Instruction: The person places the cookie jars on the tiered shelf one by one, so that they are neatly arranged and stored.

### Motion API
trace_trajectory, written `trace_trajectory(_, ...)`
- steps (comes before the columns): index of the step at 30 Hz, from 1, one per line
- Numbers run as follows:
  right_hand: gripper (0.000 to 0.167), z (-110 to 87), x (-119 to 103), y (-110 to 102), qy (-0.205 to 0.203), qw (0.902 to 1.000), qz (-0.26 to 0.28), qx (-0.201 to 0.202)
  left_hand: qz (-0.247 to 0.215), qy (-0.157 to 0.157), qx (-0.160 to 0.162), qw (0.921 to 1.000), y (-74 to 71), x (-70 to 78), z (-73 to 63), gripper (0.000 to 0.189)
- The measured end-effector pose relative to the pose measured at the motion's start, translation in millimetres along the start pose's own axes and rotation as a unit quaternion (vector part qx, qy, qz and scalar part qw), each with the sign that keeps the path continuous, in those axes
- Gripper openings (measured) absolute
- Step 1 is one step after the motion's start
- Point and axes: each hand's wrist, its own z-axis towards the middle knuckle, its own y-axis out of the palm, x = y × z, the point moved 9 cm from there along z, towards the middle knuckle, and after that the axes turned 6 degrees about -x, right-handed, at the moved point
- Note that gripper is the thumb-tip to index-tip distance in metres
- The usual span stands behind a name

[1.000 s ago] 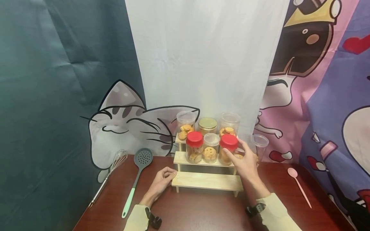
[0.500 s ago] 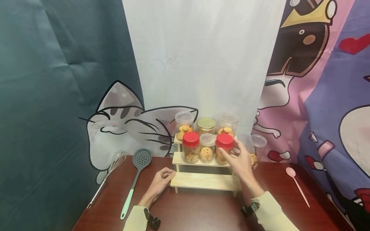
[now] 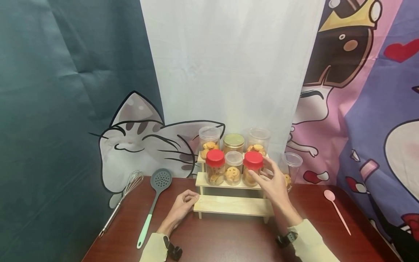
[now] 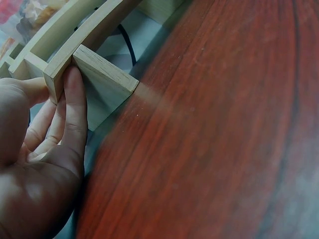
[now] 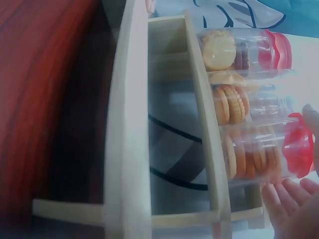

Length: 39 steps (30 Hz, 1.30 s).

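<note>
My left hand (image 3: 181,206) pinches the left end of the lowest board of a three-tier wooden shelf (image 3: 234,205); the left wrist view shows thumb and fingers on either side of the board's end (image 4: 62,69). On the middle tier, a red-lidded cookie jar (image 3: 215,171), a clear-lidded cookie jar (image 3: 233,171) and another red-lidded cookie jar (image 3: 251,171) stand side by side. My right hand (image 3: 276,185) is at the rightmost jar, thumb before it and fingers at its right side, extended (image 5: 286,199). Whether every finger touches it, I cannot tell.
Two clear jars of cookies (image 3: 209,140) and a gold-lidded jar (image 3: 234,143) occupy the top tier. A clear cup (image 3: 292,165) stands behind my right hand. A whisk (image 3: 122,203) and slotted turner (image 3: 154,207) lie left, a pink spoon (image 3: 337,211) right.
The middle-tier jars have slid slightly left along the board, with my right hand following. Its fingers now look a little looser at the jar. My left hand stays on the shelf's end.
</note>
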Motion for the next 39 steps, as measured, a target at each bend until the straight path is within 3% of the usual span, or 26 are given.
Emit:
trace_trajectory(6,0.064,-9.9,5,-20,-0.017,0.9996,-0.011,0.021,0.001,0.003,-0.003,1.0,1.3,1.7,-0.8,0.037)
trace_trajectory(12,0.046,-11.4,20,-54,-0.014,0.9948,-0.063,0.078,0.002,0.002,-0.003,1.0,0.9,1.5,-1.2,0.037)
trace_trajectory(16,0.038,-10.3,32,-78,-0.017,0.9902,-0.064,0.123,0.004,0.002,-0.003,1.0,1.1,1.3,-1.6,0.037)
trace_trajectory(22,0.037,-7.4,46,-109,-0.023,0.978,-0.069,0.195,0.003,0.005,-0.004,1.0,1.4,2.5,-1.7,0.037)
trace_trajectory(26,0.05,-5.2,58,-123,0.005,0.971,-0.077,0.226,0.002,0.004,-0.004,1.0,1.0,1.6,-1.5,0.037)
trace_trajectory(30,0.065,-0.7,67,-126,0.033,0.9708,-0.094,0.218,0.002,0.002,-0.002,1.0,0.0,1.0,-1.2,0.036)
trace_trajectory(39,0.092,13.4,91,-116,0.098,0.98,-0.114,0.13,0.004,0.004,-0.001,1.0,0.6,1.4,-1.1,0.037)
